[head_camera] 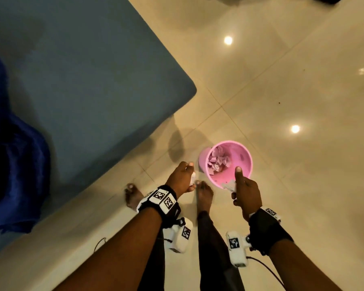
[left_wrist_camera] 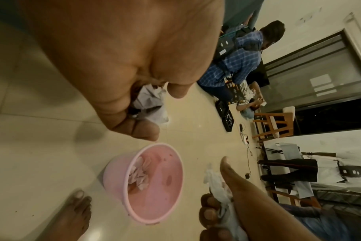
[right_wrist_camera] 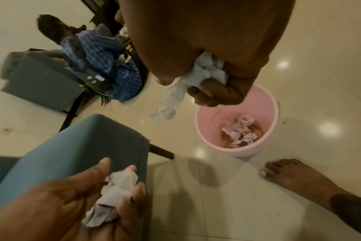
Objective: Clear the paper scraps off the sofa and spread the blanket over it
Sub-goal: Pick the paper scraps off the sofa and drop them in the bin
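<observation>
A pink bin (head_camera: 243,153) stands on the floor by the sofa's corner, with crumpled paper scraps (head_camera: 219,161) inside. My left hand (head_camera: 184,177) hovers just left of the bin and grips a wad of white paper scraps (right_wrist_camera: 111,195). My right hand (head_camera: 243,185) hangs over the bin's near rim, its fingers curled round more crumpled paper (right_wrist_camera: 206,71), thumb pointing up. The teal sofa seat (head_camera: 82,80) fills the upper left. A dark blue blanket (head_camera: 11,164) lies bunched at the left edge of the sofa.
Glossy cream floor tiles (head_camera: 282,91) stretch to the right and beyond the bin. My bare feet (head_camera: 204,196) stand just below the bin. In the wrist views a seated person in a blue checked shirt (left_wrist_camera: 235,63), wooden chairs (left_wrist_camera: 272,124) and floor cables lie farther off.
</observation>
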